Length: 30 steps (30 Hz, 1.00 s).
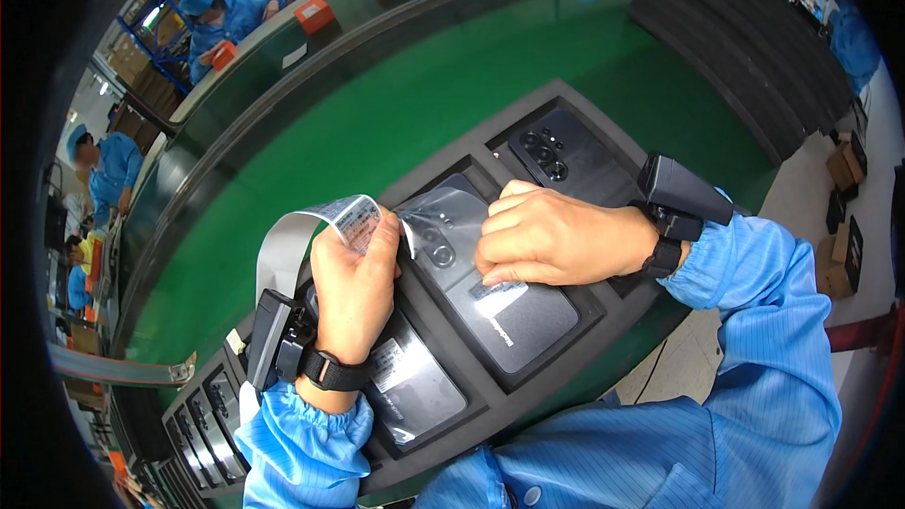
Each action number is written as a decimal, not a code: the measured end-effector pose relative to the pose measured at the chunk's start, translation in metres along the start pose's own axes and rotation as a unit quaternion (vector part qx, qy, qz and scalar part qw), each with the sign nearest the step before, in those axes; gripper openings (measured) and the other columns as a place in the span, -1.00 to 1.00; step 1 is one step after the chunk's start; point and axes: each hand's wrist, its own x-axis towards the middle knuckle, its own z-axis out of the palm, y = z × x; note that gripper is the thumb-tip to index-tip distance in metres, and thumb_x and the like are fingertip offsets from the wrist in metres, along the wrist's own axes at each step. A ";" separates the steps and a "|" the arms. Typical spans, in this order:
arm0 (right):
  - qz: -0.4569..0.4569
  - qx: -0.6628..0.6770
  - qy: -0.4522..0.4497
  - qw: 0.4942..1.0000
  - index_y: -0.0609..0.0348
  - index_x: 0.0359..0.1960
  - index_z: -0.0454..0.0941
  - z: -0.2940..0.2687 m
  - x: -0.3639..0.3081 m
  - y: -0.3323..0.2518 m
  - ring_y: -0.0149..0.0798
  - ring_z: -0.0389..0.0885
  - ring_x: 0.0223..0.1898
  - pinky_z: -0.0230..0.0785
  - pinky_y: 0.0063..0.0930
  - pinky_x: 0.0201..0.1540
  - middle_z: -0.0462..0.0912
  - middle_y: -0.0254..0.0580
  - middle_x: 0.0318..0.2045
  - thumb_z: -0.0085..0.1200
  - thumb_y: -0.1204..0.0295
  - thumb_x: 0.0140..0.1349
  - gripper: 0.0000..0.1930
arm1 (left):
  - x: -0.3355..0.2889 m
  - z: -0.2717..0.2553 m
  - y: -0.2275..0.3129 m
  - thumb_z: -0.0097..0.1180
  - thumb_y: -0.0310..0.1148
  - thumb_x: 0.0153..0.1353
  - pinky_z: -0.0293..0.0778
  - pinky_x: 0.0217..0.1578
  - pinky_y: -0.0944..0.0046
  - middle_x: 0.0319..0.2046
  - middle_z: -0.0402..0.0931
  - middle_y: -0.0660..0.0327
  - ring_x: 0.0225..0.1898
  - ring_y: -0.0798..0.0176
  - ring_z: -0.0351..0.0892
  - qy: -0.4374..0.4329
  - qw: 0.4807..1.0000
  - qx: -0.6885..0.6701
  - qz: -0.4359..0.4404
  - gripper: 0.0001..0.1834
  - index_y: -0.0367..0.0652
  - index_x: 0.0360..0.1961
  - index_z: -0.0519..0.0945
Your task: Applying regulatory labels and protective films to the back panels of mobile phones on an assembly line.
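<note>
My left hand (352, 287) is closed in a pinch on a curled strip of labels (281, 250), which loops up and back over the wrist. My right hand (556, 238) rests over the middle phone (517, 332), fingers curled in and the thumb low against its back. What those fingertips hold, if anything, is hidden. Clear film (451, 210) bulges over the camera end of this phone, between my hands. A pale label (500, 298) shows just below my right thumb. Under my left wrist lies another phone (415, 386), partly covered; a third dark phone (575, 153) sits beyond my right hand.
The phones lie in recesses of a black foam tray (498, 401) on a green conveyor belt (377, 123). Stacked black trays (735, 57) stand at the far right. More phones (203, 434) are at lower left. Orange boxes (314, 15) line a farther belt, where people in blue work.
</note>
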 end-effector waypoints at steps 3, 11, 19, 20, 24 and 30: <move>-0.024 -0.045 0.001 0.999 0.10 -0.48 0.42 0.001 0.000 -0.002 -0.21 0.48 -0.34 0.19 -0.38 -0.23 0.46 -0.29 -0.54 0.14 0.26 0.06 -0.78 | -0.001 0.001 -0.003 0.05 -0.39 0.20 0.25 -0.68 0.46 -0.71 0.39 0.35 -0.70 0.50 0.34 0.004 1.000 -0.009 0.006 -0.80 -0.26 -0.52 0.50; 0.001 -0.259 0.016 0.966 -0.14 0.22 0.24 -0.002 0.015 -0.012 0.01 0.22 0.13 0.13 0.02 0.08 0.19 -0.05 0.18 0.32 0.04 -0.23 -0.13 | 0.004 0.005 -0.001 0.01 -0.43 0.22 0.24 -0.68 0.48 -0.68 0.41 0.36 -0.69 0.51 0.33 0.016 0.997 -0.082 0.008 -0.83 -0.28 -0.49 0.50; -0.005 -0.167 0.088 0.982 0.02 0.36 -0.09 0.001 0.019 0.011 0.07 0.30 0.14 0.22 -0.14 0.08 0.16 0.03 0.24 0.26 0.20 -0.04 -0.04 | 0.006 -0.025 0.030 0.10 -0.35 0.16 0.17 -0.67 0.50 -0.64 0.45 0.35 -0.67 0.54 0.30 -0.078 0.989 -0.125 0.001 -0.85 -0.20 -0.47 0.52; -0.010 -0.174 0.091 0.980 0.02 0.36 -0.09 -0.002 0.016 0.007 0.07 0.30 0.14 0.22 -0.14 0.08 0.16 0.03 0.24 0.26 0.20 -0.04 -0.04 | 0.005 -0.036 0.039 0.14 -0.32 0.14 0.16 -0.66 0.51 -0.64 0.44 0.35 -0.67 0.54 0.30 -0.145 0.980 -0.133 -0.024 -0.84 -0.18 -0.46 0.52; 0.006 0.033 -0.117 0.993 0.20 0.30 0.06 -0.015 -0.002 -0.020 -0.02 0.52 -0.08 0.34 -0.26 -0.05 0.58 0.00 -0.18 0.26 0.26 -0.06 -0.12 | 0.006 -0.077 0.048 0.13 -0.36 0.04 0.22 -0.59 0.48 -0.51 0.51 0.22 -0.58 0.49 0.35 -0.190 0.959 -0.209 -0.001 -0.77 -0.20 -0.26 0.49; -0.040 0.028 0.227 0.973 0.32 -0.04 0.48 -0.025 0.033 -0.059 -0.11 0.56 -0.17 0.41 -0.35 -0.15 0.56 -0.01 -0.18 0.15 0.39 0.13 -0.63 | -0.026 -0.059 0.064 0.00 -0.52 0.10 0.48 -0.17 0.23 -0.21 0.55 -0.09 -0.25 0.14 0.59 -0.257 0.937 -0.237 -0.013 -0.66 -0.42 -0.07 0.43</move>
